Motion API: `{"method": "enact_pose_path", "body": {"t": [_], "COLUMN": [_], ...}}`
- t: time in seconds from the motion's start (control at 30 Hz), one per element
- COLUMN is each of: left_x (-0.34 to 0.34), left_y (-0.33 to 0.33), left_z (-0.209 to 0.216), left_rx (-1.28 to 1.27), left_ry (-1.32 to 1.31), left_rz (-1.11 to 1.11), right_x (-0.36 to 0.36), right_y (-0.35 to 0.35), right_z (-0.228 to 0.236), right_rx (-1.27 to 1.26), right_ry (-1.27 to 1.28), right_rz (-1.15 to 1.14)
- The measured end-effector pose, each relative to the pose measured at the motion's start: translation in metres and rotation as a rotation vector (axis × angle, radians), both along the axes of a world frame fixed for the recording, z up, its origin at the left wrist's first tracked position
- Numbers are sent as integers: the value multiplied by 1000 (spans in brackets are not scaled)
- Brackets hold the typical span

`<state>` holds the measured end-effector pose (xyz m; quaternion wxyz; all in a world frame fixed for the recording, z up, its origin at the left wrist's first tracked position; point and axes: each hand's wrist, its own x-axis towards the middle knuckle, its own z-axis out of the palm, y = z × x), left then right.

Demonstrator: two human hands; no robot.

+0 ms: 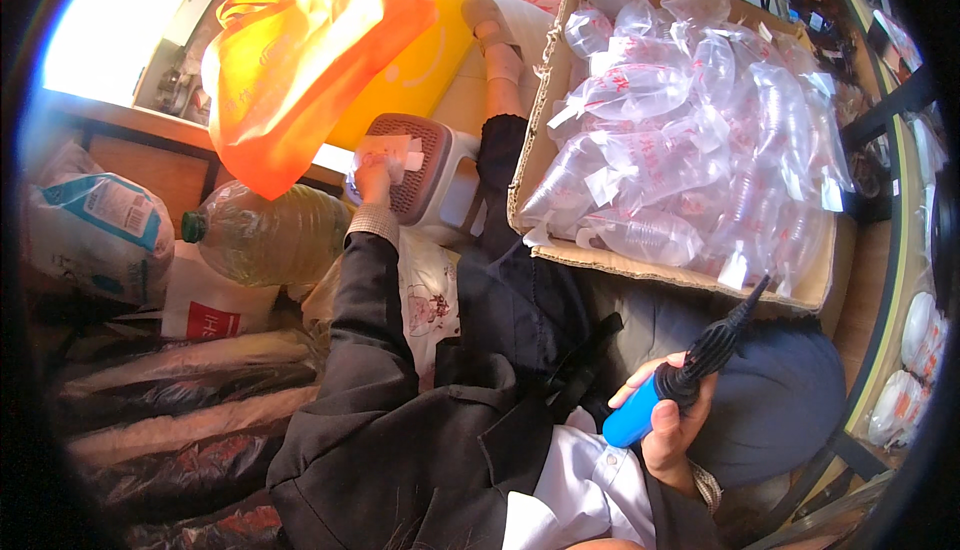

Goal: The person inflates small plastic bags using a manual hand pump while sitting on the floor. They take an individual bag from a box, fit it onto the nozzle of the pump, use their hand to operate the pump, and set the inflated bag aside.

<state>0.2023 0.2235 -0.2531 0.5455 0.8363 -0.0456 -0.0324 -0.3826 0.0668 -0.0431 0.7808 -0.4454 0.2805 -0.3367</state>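
Observation:
My right hand [675, 430] is wrapped round what looks like a hand pump [632, 418], with a blue cylindrical body and a black, ribbed, tapering end pointing up and right toward the cardboard box [690, 275]. Many puffed-up clear plastic bags [645, 165] with red print and white tabs fill that box. My left arm stretches forward to a brown-and-white stool [425, 165]. There my left hand [375, 172] is at a small flat plastic packet [398, 150] with a white piece on it. Its fingers blur into the packet, so their grip is unclear.
An orange bag [310, 60] hangs at the upper left, in front of a yellow panel [430, 20]. Below stands a large clear bottle [275, 235] of yellowish liquid beside a wrapped white pack [100, 225]. A round dark cushion [780, 410] lies right; shelving [905, 240] curves along that side.

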Motion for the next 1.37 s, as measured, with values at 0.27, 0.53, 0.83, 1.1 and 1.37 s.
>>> {"method": "enact_pose_path", "body": {"t": [0.27, 0.53, 0.83, 1.1, 1.37], "left_x": [-186, -385, -419, -427, -412], "left_y": [-108, -125, -127, -134, -152], "left_z": [200, 242, 230, 227, 230], "left_rx": [-485, -214, -336, -157, -322], "left_ry": [-175, -59, 366, 497, -91], "left_rz": [-347, -1596, -1412, -1207, -1499], "right_x": [-6, -12, -14, -14, -13], "right_y": [-8, -16, -10, -15, -15], "right_z": [-2, 5, 6, 3, 4], "right_rx": [-94, 54, 168, 110, 405], "right_ry": [13, 38, -21, 7, -100], "right_rz": [111, 367, 87, 145, 69]}}
